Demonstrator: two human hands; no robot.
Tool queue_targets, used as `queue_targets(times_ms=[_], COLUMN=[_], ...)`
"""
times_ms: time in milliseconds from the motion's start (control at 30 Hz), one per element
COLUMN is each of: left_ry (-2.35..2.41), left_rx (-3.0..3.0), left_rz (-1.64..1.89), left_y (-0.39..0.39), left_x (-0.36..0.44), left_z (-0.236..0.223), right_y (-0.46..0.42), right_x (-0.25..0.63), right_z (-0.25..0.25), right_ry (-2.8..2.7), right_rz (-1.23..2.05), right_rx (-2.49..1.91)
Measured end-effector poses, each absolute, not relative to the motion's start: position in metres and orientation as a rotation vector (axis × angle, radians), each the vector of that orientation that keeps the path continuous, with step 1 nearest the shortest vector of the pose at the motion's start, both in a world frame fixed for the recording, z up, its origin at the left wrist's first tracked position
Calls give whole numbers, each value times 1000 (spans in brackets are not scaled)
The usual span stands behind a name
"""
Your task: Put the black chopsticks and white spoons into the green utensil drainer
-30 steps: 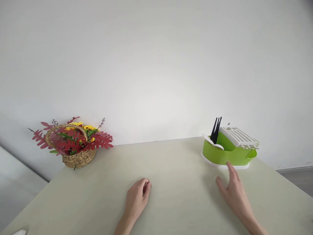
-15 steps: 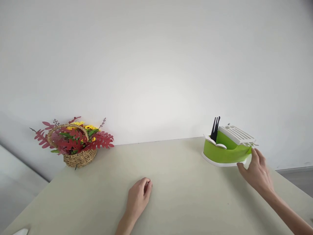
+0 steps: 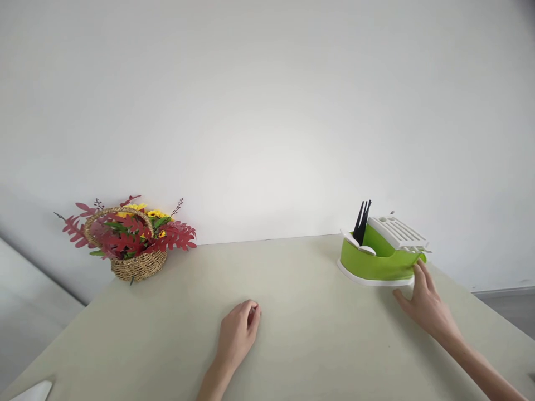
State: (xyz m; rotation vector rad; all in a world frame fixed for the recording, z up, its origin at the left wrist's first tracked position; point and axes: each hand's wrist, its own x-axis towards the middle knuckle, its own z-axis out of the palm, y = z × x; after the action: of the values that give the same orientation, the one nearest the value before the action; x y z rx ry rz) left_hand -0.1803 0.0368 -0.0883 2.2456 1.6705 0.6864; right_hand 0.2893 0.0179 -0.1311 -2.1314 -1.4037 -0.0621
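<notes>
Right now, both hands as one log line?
left hand: curled | right hand: open, fingers at right end of green holder | in holder: black utensils, white utensils | flower basket: far left

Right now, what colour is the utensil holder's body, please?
The holder's body is green, clearest in head view.

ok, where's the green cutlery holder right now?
In the head view, the green cutlery holder stands toward the right side of the table, near the wall, with the right hand at its right end.
</notes>
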Motion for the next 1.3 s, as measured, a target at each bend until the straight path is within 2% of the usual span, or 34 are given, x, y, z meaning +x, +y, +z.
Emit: queue_targets(times_ms=[900, 1300], left_ry=[1670, 1692], left_rx=[2282, 2141], left_rz=[743, 866], left_y=[33, 31], left_x=[-181, -184], left_z=[-96, -102], right_y=[-27, -37], right_x=[59, 41], right_z=[-125, -132], right_ry=[-1630, -1727], right_rz=[-107, -76], right_rx=[-1738, -1700])
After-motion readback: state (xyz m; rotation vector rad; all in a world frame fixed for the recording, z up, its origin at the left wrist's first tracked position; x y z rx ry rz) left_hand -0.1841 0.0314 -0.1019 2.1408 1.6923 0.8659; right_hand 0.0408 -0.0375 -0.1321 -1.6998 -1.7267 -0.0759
